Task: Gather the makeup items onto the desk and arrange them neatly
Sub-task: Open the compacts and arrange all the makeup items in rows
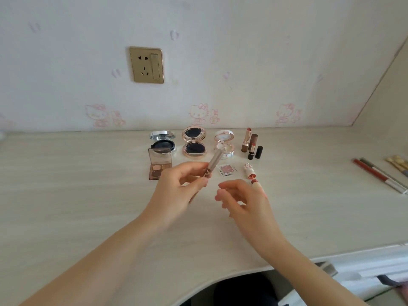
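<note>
My left hand (176, 191) pinches a slim brown cosmetic tube (213, 162) above the pale desk (88, 195), its far end tilted toward the back right. My right hand (242, 202) hovers beside it, fingers loosely curled, holding nothing. Behind the hands lie an open eyeshadow palette (160, 167), a black-and-silver compact (163, 142), a rose-gold compact (194, 143), a white compact (224, 141) and a small pink blush pan (227, 170). Upright lipsticks (251, 143) stand at the right of the row. A white-capped lip tube (249, 171) lies just past my right fingertips.
Long pencils (379, 175) and several brushes (397, 163) lie at the desk's right edge. A gold wall socket (146, 65) sits on the patterned wall behind. The desk's curved front edge runs along the bottom right.
</note>
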### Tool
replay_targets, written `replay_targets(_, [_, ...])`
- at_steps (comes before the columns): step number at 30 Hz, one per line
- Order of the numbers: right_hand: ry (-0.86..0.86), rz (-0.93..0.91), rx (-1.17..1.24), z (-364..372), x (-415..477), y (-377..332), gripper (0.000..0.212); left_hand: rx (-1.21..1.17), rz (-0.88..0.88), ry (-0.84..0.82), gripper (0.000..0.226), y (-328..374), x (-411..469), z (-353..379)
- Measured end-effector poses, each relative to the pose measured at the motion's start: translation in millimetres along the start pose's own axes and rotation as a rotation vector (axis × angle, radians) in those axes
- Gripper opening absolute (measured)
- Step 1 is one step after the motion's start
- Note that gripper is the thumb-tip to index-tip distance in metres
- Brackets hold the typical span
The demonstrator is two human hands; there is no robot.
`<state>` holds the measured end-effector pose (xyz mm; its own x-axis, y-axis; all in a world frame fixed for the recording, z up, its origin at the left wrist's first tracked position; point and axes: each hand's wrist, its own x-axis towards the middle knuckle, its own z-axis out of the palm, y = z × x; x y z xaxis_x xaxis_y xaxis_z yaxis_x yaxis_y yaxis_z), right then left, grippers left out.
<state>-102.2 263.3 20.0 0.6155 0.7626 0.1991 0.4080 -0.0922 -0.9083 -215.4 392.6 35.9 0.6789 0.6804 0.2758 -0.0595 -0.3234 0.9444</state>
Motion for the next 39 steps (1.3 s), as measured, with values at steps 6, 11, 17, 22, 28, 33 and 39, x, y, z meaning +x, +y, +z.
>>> replay_targets(6, [-0.008, 0.023, 0.090, -2.0, 11.7, -5.2, 0.008, 0.252, 0.130, -0.022, 0.041, -11.5, -10.6, 0.0])
replay_targets(11, [-0.013, 0.111, 0.170, -5.2, 12.4, -3.1, 0.020, 0.433, 0.300, -0.036, 0.033, -15.4, -15.2, 1.4])
replay_targets(17, [0.004, 0.170, 0.219, -9.3, 16.7, 2.5, 0.025, 0.517, 0.386, 0.012, 0.041, -19.5, -21.2, 10.6])
replay_targets(22, [0.019, 0.104, 0.253, -9.1, 10.5, 9.2, 0.020, 0.578, 0.431, 0.072, 0.026, -21.1, -21.0, 4.9])
replay_targets(28, [-0.016, 0.018, 0.177, -9.1, 9.8, 15.3, 0.025, 0.643, 0.513, 0.051, 0.016, -21.9, -23.0, 0.8])
replay_targets(33, [-0.038, -0.040, 0.230, -11.1, 7.9, 17.9, 0.012, 0.629, 0.503, 0.021, 0.018, -21.6, -24.0, -0.4])
replay_targets(39, [-0.059, -0.026, 0.225, -9.9, 6.9, 16.9, 0.015, 0.670, 0.523, 0.045, 0.017, -22.5, -22.5, 1.2])
